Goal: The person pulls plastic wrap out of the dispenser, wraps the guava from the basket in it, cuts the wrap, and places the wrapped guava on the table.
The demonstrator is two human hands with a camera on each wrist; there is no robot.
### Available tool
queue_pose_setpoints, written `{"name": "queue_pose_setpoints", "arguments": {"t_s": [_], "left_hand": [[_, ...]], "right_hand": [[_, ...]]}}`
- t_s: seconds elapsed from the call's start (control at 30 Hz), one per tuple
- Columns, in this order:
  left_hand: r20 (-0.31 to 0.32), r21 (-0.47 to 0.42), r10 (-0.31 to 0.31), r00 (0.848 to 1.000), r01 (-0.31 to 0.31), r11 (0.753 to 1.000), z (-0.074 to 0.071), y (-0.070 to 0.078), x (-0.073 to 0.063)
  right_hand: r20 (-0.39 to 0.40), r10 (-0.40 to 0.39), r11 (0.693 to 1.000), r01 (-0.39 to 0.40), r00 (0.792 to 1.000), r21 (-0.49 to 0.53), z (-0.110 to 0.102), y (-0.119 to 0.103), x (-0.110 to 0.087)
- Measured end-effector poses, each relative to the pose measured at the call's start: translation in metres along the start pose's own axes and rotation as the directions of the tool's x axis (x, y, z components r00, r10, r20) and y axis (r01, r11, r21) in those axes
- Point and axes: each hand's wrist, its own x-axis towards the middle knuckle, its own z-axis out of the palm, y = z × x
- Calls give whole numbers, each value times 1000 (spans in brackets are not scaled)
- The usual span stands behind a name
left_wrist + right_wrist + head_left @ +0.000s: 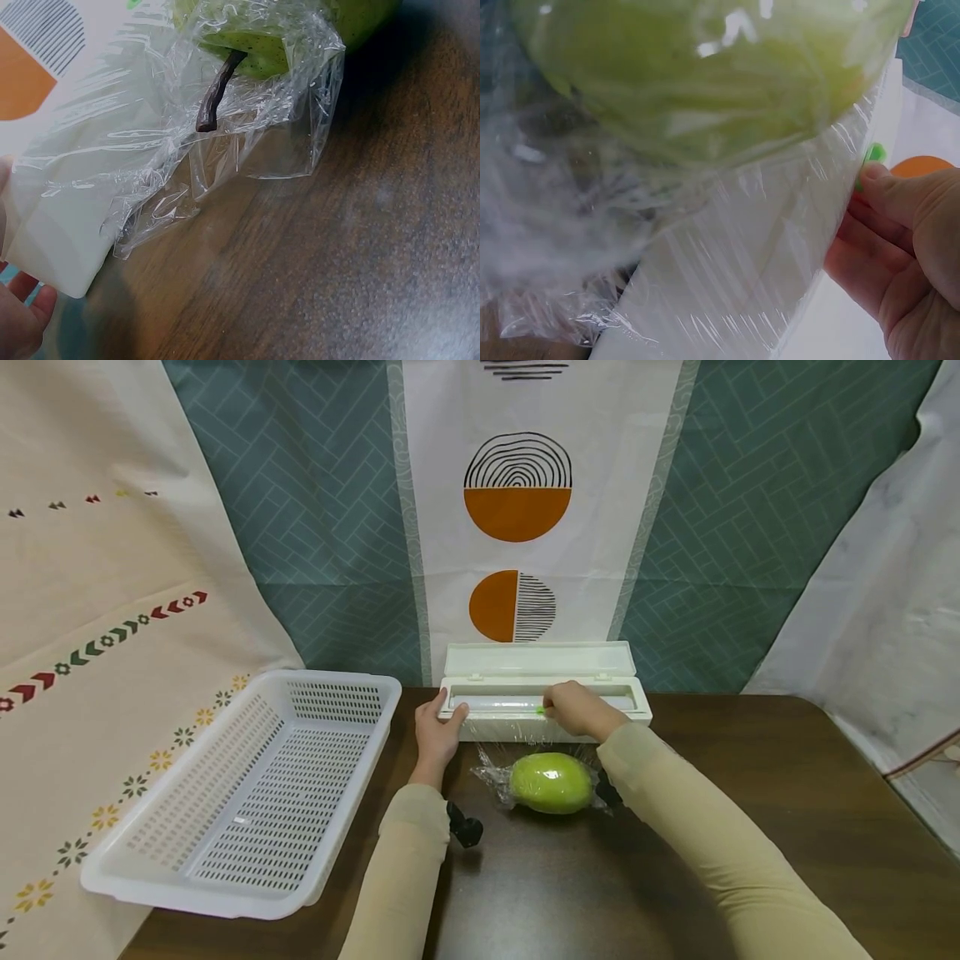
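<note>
A white cling film dispenser (487,729) stands at the back of the table with its lid (540,660) raised and a film roll (495,702) inside. My left hand (437,732) grips its left end, thumb over the front edge. At the front rim, my right hand (577,708) pinches a small green slide cutter (875,154). Before the box lies a green fruit (551,782) with a brown stem (215,94), wrapped in clear cling film (255,142). Film stretches from the fruit up to the dispenser's front edge.
A white slotted plastic basket (352,810) stands on the left of the dark wooden table (525,893). Patterned cloths (322,510) hang right behind the dispenser and along both sides. Black wrist cameras (465,828) sit under the sleeves.
</note>
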Motion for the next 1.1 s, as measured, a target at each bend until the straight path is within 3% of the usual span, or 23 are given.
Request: {"name": "queue_pose_setpoints", "arguments": {"t_s": [0.3, 0.43, 0.6, 0.73, 0.9, 1.1], "left_hand": [[-5, -10, -11, 1000, 11, 1000, 0, 0, 0], [-12, -19, -19, 1000, 19, 1000, 0, -1, -1], [-20, -20, -23, 1000, 23, 1000, 0, 0, -3], [-29, -27, -16, 999, 15, 1000, 2, 1, -4], [-33, -33, -8, 999, 7, 999, 2, 1, -2], [-22, -27, -10, 1000, 10, 1000, 2, 1, -1]], "right_hand": [[9, 8, 999, -9, 1000, 44, 1, 2, -1], [-17, -1, 998, 2, 1000, 61, 4, 2, -2], [-83, 60, 994, -53, 995, 91, 9, -2, -4], [-178, 119, 990, -104, 977, 90, 14, -6, -7], [-279, 195, 978, -164, 940, 128, 23, -9, -11], [-366, 225, 968, -165, 903, 190, 34, -7, -11]]}}
